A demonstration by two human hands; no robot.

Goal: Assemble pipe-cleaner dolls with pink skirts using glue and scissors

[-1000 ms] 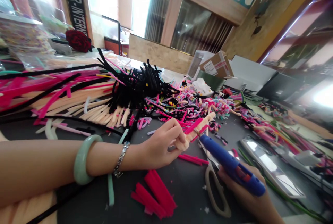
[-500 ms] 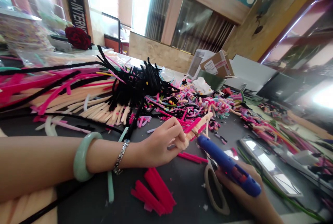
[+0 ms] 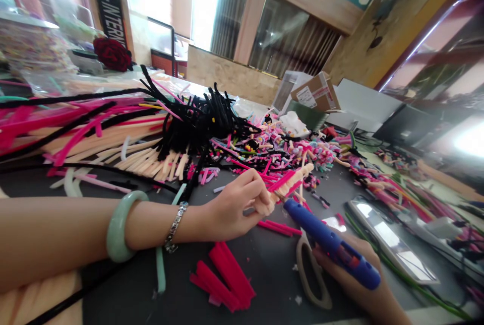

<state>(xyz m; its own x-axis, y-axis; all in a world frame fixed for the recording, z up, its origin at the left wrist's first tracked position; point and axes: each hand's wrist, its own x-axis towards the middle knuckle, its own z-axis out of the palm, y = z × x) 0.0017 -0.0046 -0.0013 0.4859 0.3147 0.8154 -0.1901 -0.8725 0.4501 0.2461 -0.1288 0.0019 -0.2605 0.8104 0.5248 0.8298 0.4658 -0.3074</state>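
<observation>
My left hand [image 3: 242, 201] pinches a cream and hot-pink pipe-cleaner piece [image 3: 289, 185] by its lower end, and the piece slants up to the right. My right hand [image 3: 351, 269] is wrapped round a blue glue gun [image 3: 328, 234], its nozzle at the pipe-cleaner piece close to my left fingertips. Whether the nozzle touches the piece I cannot tell. Scissors [image 3: 313, 279] lie under the glue gun, partly hidden by it. Below my left hand lie several short hot-pink strips [image 3: 230, 279], and thin pink pieces [image 3: 280, 228] lie just behind the gun's front.
A bundle of black pipe cleaners [image 3: 204, 118] lies beyond my left hand, near long cream ones [image 3: 166, 164]. Small colourful pieces [image 3: 280, 138] are heaped at the back. On the right are a phone-like white slab [image 3: 393, 242] and a power strip [image 3: 446, 239]. A cardboard box [image 3: 315, 93] stands behind.
The glue gun's nozzle has shifted slightly left and down along the pipe-cleaner piece, towards my left fingers. The piece's far end has tipped slightly to the right. My left hand stays nearly still.
</observation>
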